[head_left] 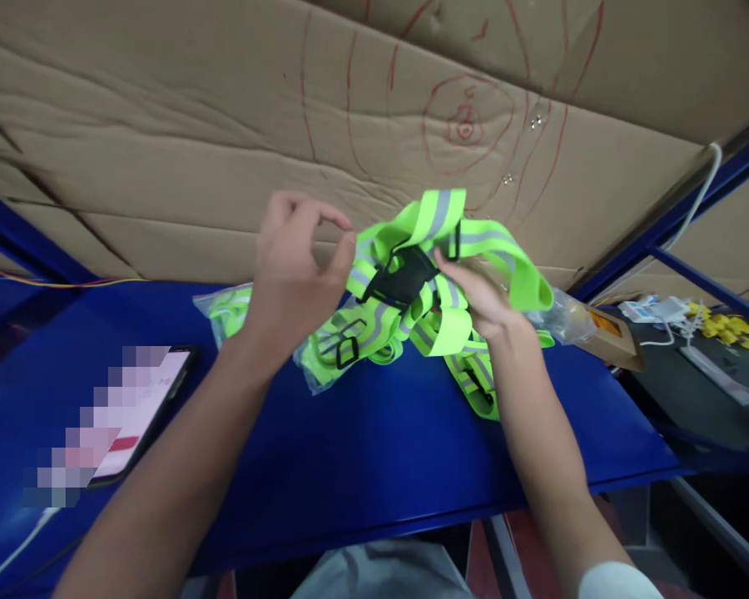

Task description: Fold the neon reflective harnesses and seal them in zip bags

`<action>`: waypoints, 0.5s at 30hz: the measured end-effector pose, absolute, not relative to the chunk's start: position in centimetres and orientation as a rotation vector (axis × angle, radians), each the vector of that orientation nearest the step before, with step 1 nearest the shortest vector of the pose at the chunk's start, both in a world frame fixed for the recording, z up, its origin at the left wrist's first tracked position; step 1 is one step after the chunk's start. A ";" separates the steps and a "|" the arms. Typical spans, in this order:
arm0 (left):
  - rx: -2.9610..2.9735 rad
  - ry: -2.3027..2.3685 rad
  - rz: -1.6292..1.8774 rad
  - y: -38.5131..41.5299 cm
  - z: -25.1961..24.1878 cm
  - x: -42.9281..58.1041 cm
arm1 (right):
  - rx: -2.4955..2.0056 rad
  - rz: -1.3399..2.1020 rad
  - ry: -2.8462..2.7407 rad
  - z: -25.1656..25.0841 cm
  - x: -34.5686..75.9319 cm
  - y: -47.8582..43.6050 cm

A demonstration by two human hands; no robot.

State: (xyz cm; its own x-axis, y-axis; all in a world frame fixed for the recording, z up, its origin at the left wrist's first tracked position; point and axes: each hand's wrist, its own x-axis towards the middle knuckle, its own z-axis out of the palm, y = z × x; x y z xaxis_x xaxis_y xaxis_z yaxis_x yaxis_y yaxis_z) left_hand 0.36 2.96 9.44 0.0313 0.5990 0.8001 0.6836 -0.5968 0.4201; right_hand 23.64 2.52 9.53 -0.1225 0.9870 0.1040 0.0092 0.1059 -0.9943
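My left hand [290,270] sits just left of the frame's center, fingers curled, thumb and forefinger pinched on the edge of a neon-green strap [468,249] with grey reflective stripes. My right hand [483,299] is right of center, palm up under the same tangle, its fingers closed on the webbing beside a black buckle [403,279] that lies between my two hands. The strap is lifted off the blue table [380,441], looping up toward the top center and trailing down to the right of my wrist. Below it, at the middle of the frame, lie more green straps in clear bags [343,345] (one further bag peeks out left of my left wrist). At lower left a phone [143,412] lies flat on the table, its screen blurred. Creased cardboard [225,141] with red scribbles fills the upper frame. At the right edge I see a small cardboard box [612,333], white cables and some yellow bits on a darker surface.
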 end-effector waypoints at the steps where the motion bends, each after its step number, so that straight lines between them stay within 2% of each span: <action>1: -2.237 -1.317 -1.597 2.0 9.9 0.8 | -1.074 1.252 -1.316 9.7 23.8 2.5; 4: -2.417 -1.242 -1.433 -0.2 10.8 2.1 | -1.049 1.328 -1.308 10.1 24.2 2.1; 9: -2.400 -1.422 -1.237 -0.7 10.0 3.0 | -1.036 1.335 -1.290 10.0 24.1 1.5; 15: -2.439 -1.420 -1.384 0.1 8.9 3.6 | -1.014 1.326 -1.280 9.6 23.0 2.1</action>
State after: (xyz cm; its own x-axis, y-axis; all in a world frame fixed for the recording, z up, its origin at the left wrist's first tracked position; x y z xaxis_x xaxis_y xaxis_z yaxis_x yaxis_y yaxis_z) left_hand 3.62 0.14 8.93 0.2044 0.7018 0.6824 0.7002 -0.5920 0.3991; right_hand 23.02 2.09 9.60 -0.1575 0.9853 0.0664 -0.1006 0.0508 -0.9936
